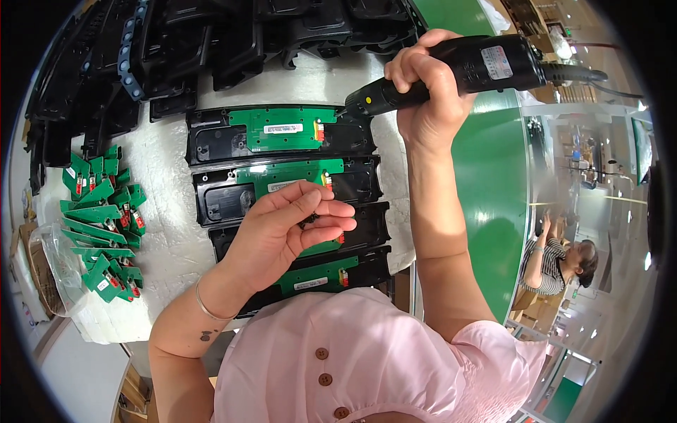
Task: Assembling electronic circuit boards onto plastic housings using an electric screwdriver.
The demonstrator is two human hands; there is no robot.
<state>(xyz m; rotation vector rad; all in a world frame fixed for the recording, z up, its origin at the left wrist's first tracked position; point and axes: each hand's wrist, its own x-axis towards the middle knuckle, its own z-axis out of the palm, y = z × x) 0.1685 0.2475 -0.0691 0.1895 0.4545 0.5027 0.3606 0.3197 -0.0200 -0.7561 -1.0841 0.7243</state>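
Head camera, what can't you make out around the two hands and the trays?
- Whatever the left hand pinches: too small, covered by its fingertips.
- Third tray: its board mostly hidden behind that hand.
- Screwdriver tip: too small to see against the top tray.
- Nearest tray: lower edge hidden by the pink blouse.

White rectangular label [283,129] on the top green board; another white label [310,284] on the lowest board; pale sticker [497,62] on the black power tool.
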